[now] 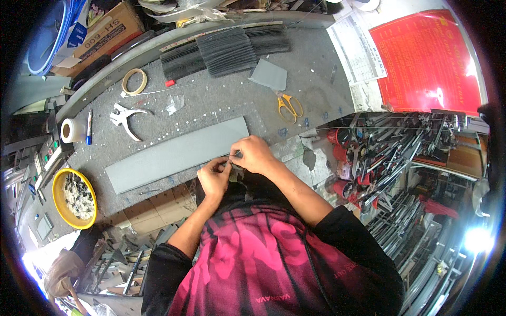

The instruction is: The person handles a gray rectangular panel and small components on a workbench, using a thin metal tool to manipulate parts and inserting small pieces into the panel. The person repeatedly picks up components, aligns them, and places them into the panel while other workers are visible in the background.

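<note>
My left hand (213, 178) and my right hand (254, 154) meet close to my body, at the near edge of the workbench. Both have their fingertips pinched together around something small and dark that I cannot make out. Just beyond them a long grey strip of sheet material (176, 154) lies slantwise along the bench, its right end near my right hand. Farther off lie white hole-punch pliers (125, 120) with their handles spread, and yellow-handled scissors (290, 107) rest to the right beside a small grey sheet piece (269, 75).
Pleated black mesh (226, 51) lies at the bench's far side. Leftward are a tape roll (134, 81), a white roll (73, 130), a blue marker (89, 128) and a yellow bowl (57, 203) of small white and black parts. Many metal profiles (406, 195) crowd the right.
</note>
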`<control>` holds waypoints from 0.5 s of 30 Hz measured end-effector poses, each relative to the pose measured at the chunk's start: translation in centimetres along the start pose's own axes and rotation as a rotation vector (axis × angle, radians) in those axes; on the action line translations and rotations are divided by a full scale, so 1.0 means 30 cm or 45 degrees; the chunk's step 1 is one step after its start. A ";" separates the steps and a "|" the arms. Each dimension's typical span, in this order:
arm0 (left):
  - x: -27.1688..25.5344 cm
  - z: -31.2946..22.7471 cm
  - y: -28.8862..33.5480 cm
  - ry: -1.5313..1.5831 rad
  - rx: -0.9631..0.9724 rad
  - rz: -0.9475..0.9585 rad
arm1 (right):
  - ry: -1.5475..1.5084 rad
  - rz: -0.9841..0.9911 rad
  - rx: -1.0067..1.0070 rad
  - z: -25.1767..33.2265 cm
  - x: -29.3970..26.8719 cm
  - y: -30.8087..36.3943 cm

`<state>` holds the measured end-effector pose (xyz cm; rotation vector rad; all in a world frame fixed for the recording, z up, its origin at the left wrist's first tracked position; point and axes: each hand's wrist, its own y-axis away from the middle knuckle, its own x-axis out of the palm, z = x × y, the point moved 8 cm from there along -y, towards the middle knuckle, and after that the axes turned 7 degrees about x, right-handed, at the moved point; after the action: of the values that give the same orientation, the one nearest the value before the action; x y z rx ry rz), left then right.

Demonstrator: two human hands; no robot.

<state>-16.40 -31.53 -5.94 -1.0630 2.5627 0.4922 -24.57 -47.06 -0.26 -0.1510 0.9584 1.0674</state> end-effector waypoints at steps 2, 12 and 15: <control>0.002 -0.002 0.001 -0.012 -0.010 0.014 | 0.004 0.015 0.030 0.005 -0.003 0.001; 0.031 0.106 0.151 0.304 -0.397 0.847 | 0.043 0.142 0.273 -0.063 -0.099 0.178; 0.048 0.067 0.163 0.449 -0.215 0.980 | -0.173 0.424 0.424 -0.079 0.003 0.197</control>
<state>-20.59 -28.31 -7.41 -0.1544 3.2541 0.7622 -30.66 -45.22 0.15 0.3620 1.0445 1.1862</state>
